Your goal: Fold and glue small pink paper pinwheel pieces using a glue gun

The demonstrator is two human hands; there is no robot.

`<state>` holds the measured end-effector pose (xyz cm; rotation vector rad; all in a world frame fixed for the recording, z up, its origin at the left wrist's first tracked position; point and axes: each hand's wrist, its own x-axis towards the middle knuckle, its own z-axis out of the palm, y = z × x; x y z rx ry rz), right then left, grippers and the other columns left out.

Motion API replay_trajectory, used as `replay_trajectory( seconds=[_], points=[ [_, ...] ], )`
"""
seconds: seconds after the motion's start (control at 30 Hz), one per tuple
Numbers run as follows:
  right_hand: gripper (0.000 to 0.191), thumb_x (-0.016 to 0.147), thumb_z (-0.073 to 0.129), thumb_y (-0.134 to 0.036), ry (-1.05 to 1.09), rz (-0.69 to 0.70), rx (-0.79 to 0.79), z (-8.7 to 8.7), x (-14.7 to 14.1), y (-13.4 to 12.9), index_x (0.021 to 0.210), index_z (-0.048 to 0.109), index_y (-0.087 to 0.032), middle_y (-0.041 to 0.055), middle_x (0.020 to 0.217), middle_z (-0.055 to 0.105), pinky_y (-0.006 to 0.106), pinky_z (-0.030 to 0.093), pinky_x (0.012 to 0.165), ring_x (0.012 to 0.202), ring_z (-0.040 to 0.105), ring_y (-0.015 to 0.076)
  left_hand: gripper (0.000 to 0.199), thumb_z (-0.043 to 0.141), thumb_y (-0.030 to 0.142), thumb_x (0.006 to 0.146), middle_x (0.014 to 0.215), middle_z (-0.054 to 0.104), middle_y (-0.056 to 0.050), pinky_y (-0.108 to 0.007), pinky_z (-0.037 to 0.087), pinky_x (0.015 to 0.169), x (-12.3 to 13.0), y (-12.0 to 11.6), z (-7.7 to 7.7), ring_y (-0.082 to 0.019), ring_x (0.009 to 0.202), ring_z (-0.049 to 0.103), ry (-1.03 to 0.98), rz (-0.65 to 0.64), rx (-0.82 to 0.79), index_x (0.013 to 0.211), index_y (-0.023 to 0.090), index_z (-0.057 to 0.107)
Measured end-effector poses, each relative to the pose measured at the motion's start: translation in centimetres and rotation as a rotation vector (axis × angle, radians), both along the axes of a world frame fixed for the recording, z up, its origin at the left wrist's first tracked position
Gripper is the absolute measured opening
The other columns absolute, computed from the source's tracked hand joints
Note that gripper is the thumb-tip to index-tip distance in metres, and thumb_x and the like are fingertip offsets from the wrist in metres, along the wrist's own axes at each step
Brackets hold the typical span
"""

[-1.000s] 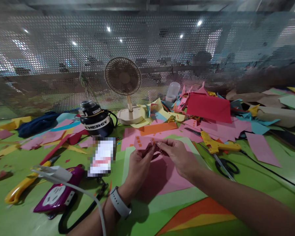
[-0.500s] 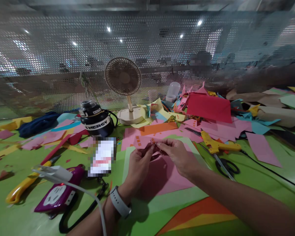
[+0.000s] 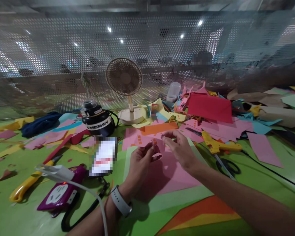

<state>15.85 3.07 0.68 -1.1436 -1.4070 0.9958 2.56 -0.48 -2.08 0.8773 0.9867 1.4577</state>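
My left hand [image 3: 141,165], with a pale watch strap on its wrist, pinches a small folded piece of pink paper [image 3: 157,155] over the work sheets. Small orange squares [image 3: 154,142] show at the top of that piece. Just to its right, my right hand [image 3: 179,149] is held up with thumb and forefinger tips close together; whatever they may hold is too small to make out. Beneath both hands lies a large pink sheet [image 3: 172,177] on a pale green sheet [image 3: 162,201]. Loose orange squares [image 3: 139,139] are on pink paper just beyond the left hand.
To the right lie a yellow glue gun [image 3: 218,146] and black-handled scissors [image 3: 232,166]. On the left are a phone [image 3: 103,156], a purple device [image 3: 61,193] with a white cable, and a yellow cutter [image 3: 27,185]. A bottle [image 3: 98,121], fan [image 3: 124,78] and paper scraps stand behind.
My right hand has drawn away from the pink paper piece, up and to the right. My left hand still holds that piece in nearly the same place.
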Motion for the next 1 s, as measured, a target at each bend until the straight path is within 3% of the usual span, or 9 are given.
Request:
replay_trajectory(
  seconds=[0.07, 0.23, 0.43, 0.7, 1.0],
  points=[
    [0.019, 0.077, 0.059, -0.037, -0.02, 0.014, 0.003, -0.2, 0.2, 0.5, 0.083, 0.062, -0.019, 0.0013, 0.085, 0.064, 0.027, 0.043, 0.068, 0.075, 0.056, 0.015, 0.026, 0.078, 0.035, 0.069, 0.076, 0.068, -0.003, -0.031, 0.058, 0.069, 0.0, -0.1, 0.0, -0.013, 0.068, 0.064, -0.014, -0.008, 0.003, 0.08, 0.013, 0.07],
    [0.025, 0.077, 0.06, -0.042, -0.069, 0.162, -0.015, -1.0, 0.4, 1.2, 0.066, 0.057, -0.019, -0.0023, 0.065, 0.056, 0.027, 0.04, 0.061, 0.064, 0.05, 0.0135, 0.024, 0.08, 0.034, 0.067, 0.076, 0.069, -0.003, -0.026, 0.057, 0.067, -0.2, -0.1, -0.4, -0.013, 0.067, 0.065, -0.051, 0.013, -0.013, 0.076, 0.013, 0.07],
    [0.016, 0.081, 0.058, -0.033, -0.181, 0.162, 0.092, -0.4, 0.4, 0.3, 0.074, 0.061, -0.019, 0.001, 0.075, 0.063, 0.028, 0.044, 0.072, 0.074, 0.057, 0.015, 0.028, 0.079, 0.036, 0.069, 0.086, 0.073, -0.005, -0.025, 0.056, 0.065, -0.3, -0.1, 0.0, -0.014, 0.07, 0.066, -0.049, -0.02, -0.072, 0.088, 0.015, 0.073],
    [0.014, 0.082, 0.056, -0.03, -0.231, 0.149, 0.112, -0.7, 0.2, 0.0, 0.076, 0.062, -0.018, 0.0041, 0.082, 0.066, 0.029, 0.046, 0.075, 0.078, 0.059, 0.0162, 0.021, 0.079, 0.035, 0.068, 0.058, 0.065, 0.002, -0.02, 0.049, 0.056, -0.3, 0.0, -0.1, -0.01, 0.054, 0.057, 0.051, 0.047, 0.027, 0.064, 0.017, 0.07],
    [0.023, 0.078, 0.059, -0.04, -0.122, 0.153, 0.102, -1.3, 0.6, 1.4, 0.073, 0.062, -0.018, 0.0018, 0.073, 0.064, 0.029, 0.045, 0.07, 0.072, 0.057, 0.0167, 0.036, 0.083, 0.037, 0.064, 0.082, 0.075, -0.007, -0.028, 0.055, 0.067, -0.5, 0.2, -0.2, -0.02, 0.077, 0.071, -0.026, -0.12, -0.103, 0.091, 0.015, 0.069]
  ],
)
